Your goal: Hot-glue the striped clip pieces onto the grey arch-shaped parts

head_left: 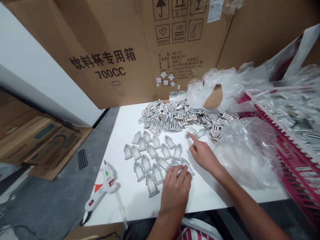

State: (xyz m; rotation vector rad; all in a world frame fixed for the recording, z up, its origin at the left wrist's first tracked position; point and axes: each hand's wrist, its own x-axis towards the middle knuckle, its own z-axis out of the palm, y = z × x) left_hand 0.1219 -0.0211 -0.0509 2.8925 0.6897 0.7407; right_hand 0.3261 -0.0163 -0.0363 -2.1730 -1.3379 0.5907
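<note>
Several small grey, arch-shaped pieces with clear centres, such as this piece [150,184], lie loosely spaced on the white tabletop [136,213]. My left hand [176,188] rests at the near right of that group, its bent fingers spread over the pieces and partly covering them. To its right, my right hand [205,155] reaches forward with the index finger stretched out. That fingertip touches a grey arch piece [191,131] beside the pile; the thumb is apart and the other fingers are curled under. Behind lies a heap of similar pieces [172,115], many showing patterned faces.
A white glue gun [107,183] with a glue stick lies at the left table edge. Clear plastic bags [246,153] and a pink basket [290,163] filled with pieces stand at the right. A large cardboard box [87,36] walls off the back.
</note>
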